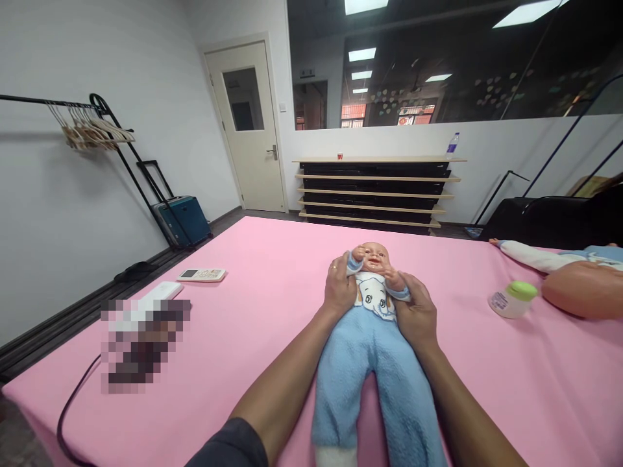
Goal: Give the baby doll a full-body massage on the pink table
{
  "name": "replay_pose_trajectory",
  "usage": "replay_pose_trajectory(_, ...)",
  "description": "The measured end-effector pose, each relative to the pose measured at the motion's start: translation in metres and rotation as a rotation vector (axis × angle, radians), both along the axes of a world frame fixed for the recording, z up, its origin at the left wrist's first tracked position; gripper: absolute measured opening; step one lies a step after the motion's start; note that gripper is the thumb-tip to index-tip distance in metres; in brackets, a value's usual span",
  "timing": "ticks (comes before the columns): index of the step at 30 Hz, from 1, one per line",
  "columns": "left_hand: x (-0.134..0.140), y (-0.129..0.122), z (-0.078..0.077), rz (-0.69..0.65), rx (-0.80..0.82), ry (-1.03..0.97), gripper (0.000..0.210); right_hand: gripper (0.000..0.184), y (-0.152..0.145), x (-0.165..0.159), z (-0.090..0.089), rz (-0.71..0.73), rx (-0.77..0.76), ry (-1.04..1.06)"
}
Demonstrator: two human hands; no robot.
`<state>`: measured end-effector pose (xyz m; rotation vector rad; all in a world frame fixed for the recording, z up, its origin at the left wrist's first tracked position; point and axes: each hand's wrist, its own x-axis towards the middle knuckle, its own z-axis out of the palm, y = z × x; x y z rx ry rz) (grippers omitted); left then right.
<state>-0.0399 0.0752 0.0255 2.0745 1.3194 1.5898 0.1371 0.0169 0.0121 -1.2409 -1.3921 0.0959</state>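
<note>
A baby doll [371, 331] lies on its back on the pink cloth, its head away from me and its legs toward me. It wears fuzzy light-blue trousers and a white top with an animal face on it. My left hand [339, 287] is closed round the doll's sleeved arm on the left. On the other side, my right hand [419, 312] grips the other sleeved arm. Both doll hands are raised close to its face. My fingertips are partly hidden behind the sleeves.
The pink-covered table [272, 311] bears a white remote [202, 275], a blurred patch with a cable on the left, and a green-lidded jar [513, 299] on the right. Beyond the jar lies another doll [584, 290]. Slatted shelving [372, 177] stands behind.
</note>
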Motion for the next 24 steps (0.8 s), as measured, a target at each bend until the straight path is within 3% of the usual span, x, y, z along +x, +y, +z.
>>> replay_pose_trajectory(6, 0.002, -0.001, -0.005, -0.165, 0.069, 0.258, 0.056, 0.05, 0.008, 0.009, -0.008, 0.098, 0.051, -0.341)
replay_pose_trajectory(12, 0.002, -0.003, -0.003, -0.163, 0.037, 0.261, 0.056, 0.048, 0.006, 0.006, -0.005, 0.101, 0.047, -0.34)
replay_pose_trajectory(16, -0.001, -0.001, -0.003, -0.007, -0.031, 0.045, 0.063, 0.043, -0.001, 0.002, -0.003, -0.024, -0.02, -0.061)
replay_pose_trajectory(21, -0.017, 0.014, -0.011, 0.177, -0.174, -0.425, 0.057, 0.056, 0.001, 0.022, -0.011, -0.411, -0.191, 0.335)
replay_pose_trajectory(24, -0.028, 0.025, -0.02, 0.314, -0.298, -0.687, 0.051, 0.067, 0.006, 0.04, -0.022, -0.526, -0.172, 0.418)
